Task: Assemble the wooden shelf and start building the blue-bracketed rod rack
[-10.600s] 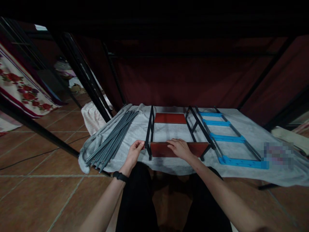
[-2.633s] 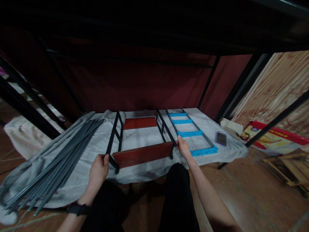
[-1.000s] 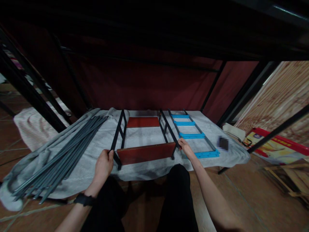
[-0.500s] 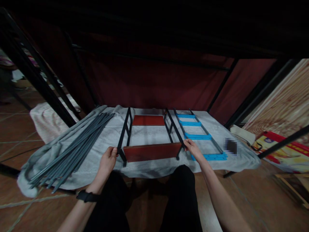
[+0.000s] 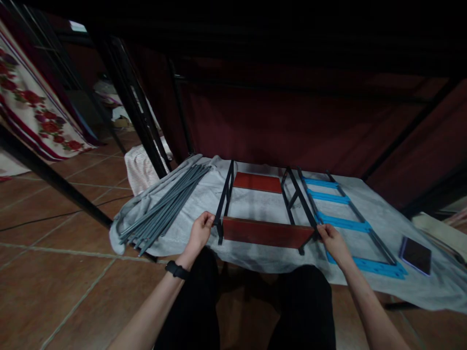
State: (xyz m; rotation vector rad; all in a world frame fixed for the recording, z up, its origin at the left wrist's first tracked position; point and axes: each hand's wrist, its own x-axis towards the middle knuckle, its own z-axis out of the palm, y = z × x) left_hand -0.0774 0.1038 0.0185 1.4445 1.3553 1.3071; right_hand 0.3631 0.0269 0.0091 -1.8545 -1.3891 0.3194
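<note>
A black metal frame with two reddish-brown boards (image 5: 268, 233) stands on a grey cloth in front of me. My left hand (image 5: 201, 229) pinches the frame's near left corner, thumb and fingers closed on the black bar. At the near right corner my right hand (image 5: 331, 239) grips the other black side bar (image 5: 304, 204). One board spans the near end, and a second, brighter red board (image 5: 257, 182) lies across the far end. Right of the frame, close to my right hand, lies a ladder-like rack (image 5: 343, 222) with grey tubes and blue crosspieces.
A bundle of grey metal tubes (image 5: 164, 209) lies on the left of the grey cloth (image 5: 197, 199). A phone (image 5: 416, 255) rests at the right. Dark posts (image 5: 126, 97) and a low dark overhang surround the cloth. A striped cloth (image 5: 140, 167) hangs at the left.
My view has turned to the left, so everything sits further right in the picture. Both hands keep their hold on the frame's sides, and the frame stays in about the same place on the cloth.
</note>
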